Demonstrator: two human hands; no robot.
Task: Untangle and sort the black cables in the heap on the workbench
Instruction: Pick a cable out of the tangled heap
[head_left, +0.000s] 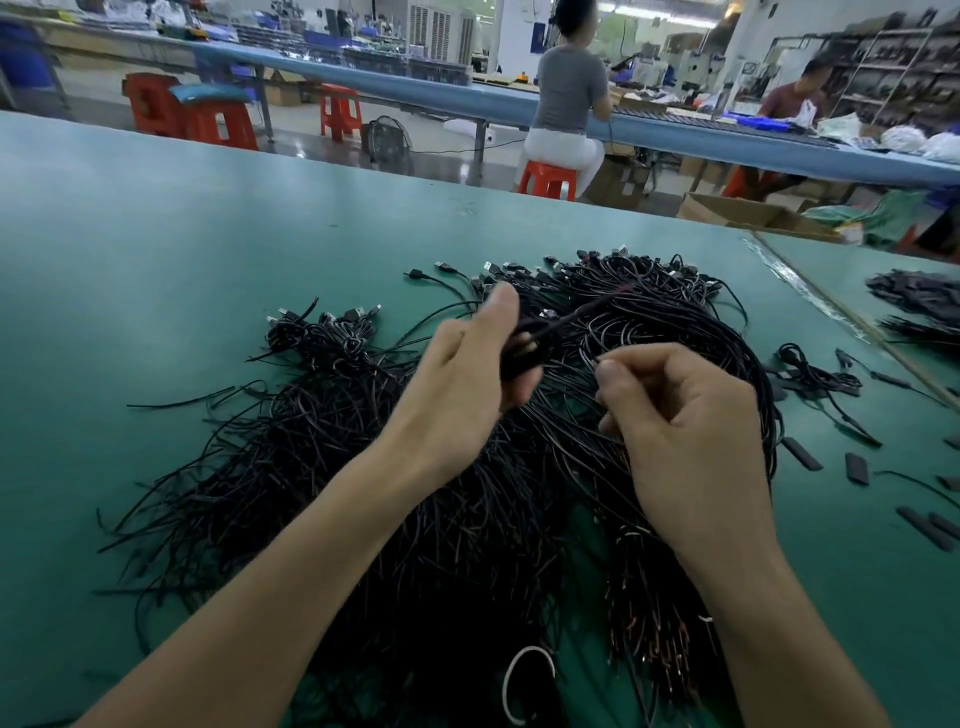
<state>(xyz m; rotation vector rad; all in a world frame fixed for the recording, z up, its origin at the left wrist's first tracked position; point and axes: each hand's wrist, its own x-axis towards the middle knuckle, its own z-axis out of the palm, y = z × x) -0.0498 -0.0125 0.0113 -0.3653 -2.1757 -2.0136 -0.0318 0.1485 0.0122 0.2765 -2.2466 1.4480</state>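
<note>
Pinching one thin strand (587, 344) between thumb and forefinger, the right hand (691, 436) hovers over the heap (415, 509), which sprawls across the green counter (156, 234). Left hand (462, 384) grips a small looped bundle (524, 348) just above the pile. Danger now: that strand looks buried among its neighbours, so a hard pull could cinch a knot or drag half the heap along. Plugs (493, 269) at the far edge may snag too, and the bundle could slip loose.
</note>
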